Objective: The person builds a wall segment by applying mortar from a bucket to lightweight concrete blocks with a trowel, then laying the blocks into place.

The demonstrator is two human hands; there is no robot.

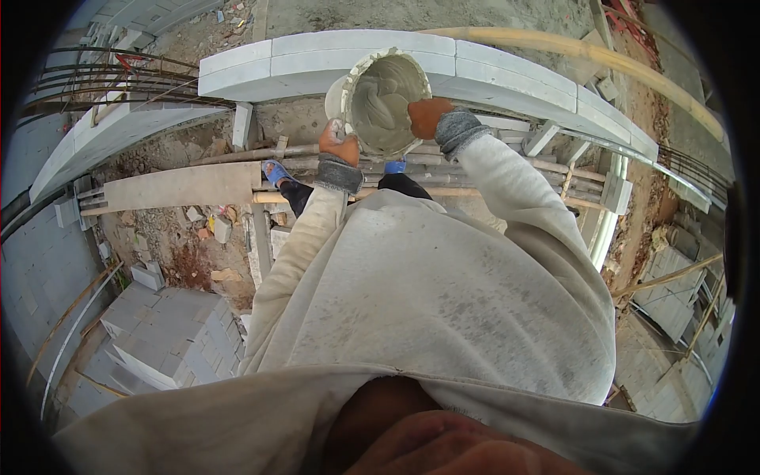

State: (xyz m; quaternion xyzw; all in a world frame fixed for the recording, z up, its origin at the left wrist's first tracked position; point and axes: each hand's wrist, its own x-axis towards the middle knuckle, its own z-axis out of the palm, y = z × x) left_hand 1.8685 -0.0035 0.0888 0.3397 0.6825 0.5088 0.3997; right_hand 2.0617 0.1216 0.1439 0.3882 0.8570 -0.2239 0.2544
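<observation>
A bucket (388, 107) with a mortar-crusted rim is tilted so that its mouth faces me, against a row of pale blocks (364, 46). Wet grey mortar (380, 111) coats its inside. My left hand (339, 142) is closed on the bucket's lower left rim, thumb at the edge. At the right side of the mouth is my right hand (430, 118), fingers closed; whatever it grips, if anything, is hidden.
Bamboo poles and a plank (190, 186) form a platform under my blue sandals (275, 171). Stacked blocks (170, 332) stand at lower left. Rebar (119, 83) sticks out at upper left. A thick bamboo pole (570, 47) crosses the upper right.
</observation>
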